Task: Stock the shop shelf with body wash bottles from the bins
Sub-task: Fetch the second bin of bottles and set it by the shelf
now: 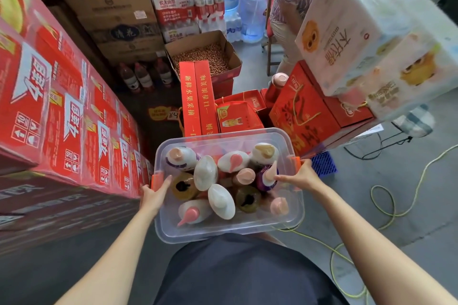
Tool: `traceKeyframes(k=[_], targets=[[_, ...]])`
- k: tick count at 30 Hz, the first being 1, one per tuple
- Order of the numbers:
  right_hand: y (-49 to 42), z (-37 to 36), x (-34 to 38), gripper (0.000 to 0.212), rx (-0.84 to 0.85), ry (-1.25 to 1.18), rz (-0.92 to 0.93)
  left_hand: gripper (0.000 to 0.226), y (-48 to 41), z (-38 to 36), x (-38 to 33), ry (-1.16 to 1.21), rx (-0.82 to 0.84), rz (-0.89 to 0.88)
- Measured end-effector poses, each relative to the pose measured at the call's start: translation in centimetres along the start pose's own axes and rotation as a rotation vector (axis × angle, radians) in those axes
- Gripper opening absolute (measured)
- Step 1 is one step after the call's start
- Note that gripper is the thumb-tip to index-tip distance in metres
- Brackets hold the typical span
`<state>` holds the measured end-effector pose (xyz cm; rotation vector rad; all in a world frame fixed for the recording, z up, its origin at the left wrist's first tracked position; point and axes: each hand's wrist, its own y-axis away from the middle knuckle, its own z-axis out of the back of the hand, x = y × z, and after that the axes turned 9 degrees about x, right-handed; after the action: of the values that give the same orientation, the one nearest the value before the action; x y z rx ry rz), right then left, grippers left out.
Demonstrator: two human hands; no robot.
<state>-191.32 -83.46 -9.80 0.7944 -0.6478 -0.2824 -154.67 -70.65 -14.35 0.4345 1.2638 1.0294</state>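
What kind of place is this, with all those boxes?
Probably a shop's stockroom or back area. Red cartons are stacked high, packs of bottled water are piled up, and the left hand and right hand carry a clear bin full of bottles.

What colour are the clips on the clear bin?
Orange; the clips show best in head view.
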Motion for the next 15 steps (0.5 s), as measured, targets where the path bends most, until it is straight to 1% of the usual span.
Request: traceKeyframes(k=[2, 3, 5, 7, 8, 10, 11, 13, 15], targets=[[0.1, 0.0, 0.1, 0.118, 0.011, -0.006, 0.01, 0.083, -0.3, 0.2, 0.1, 0.073, 0.024, -0.013], [0.1, 0.0, 0.2, 0.122, 0.017, 0.001, 0.003, 0.076, -0.4, 0.3, 0.3, 0.087, 0.007, -0.024], [0.0, 0.0, 0.1, 0.12, 0.03, 0.042, -0.025, 0.07, -0.3, 0.8, 0.5, 0.119, -0.032, -0.027], [-0.1, -0.1, 0.0, 0.114, 0.038, 0.092, -0.05, 0.071, 0.0, 1.3, 0.3, 0.182, -0.029, -0.044], [-0.1, -0.2, -0.1, 0.111, 0.043, 0.112, -0.055, 0.075, -0.2, 1.5, 0.3, 0.207, -0.009, -0.054], [-0.2, -0.2, -0.2, 0.108, 0.06, 0.11, -0.075, 0.081, -0.3, 1.6, -0.1, 0.197, 0.046, -0.047], [-0.3, -0.2, -0.4, 0.109, 0.068, 0.1, -0.086, 0.078, -0.3, 1.6, -0.2, 0.193, 0.07, -0.051], [-1.2, -0.3, -1.3, 0.115, 0.06, 0.092, -0.1, 0.06, -0.4, 1.3, -0.1, 0.184, 0.098, -0.082], [-1.8, -0.4, -2.1, 0.116, 0.067, 0.062, -0.075, 0.041, -0.5, 1.1, 0.3, 0.152, 0.099, -0.104]])
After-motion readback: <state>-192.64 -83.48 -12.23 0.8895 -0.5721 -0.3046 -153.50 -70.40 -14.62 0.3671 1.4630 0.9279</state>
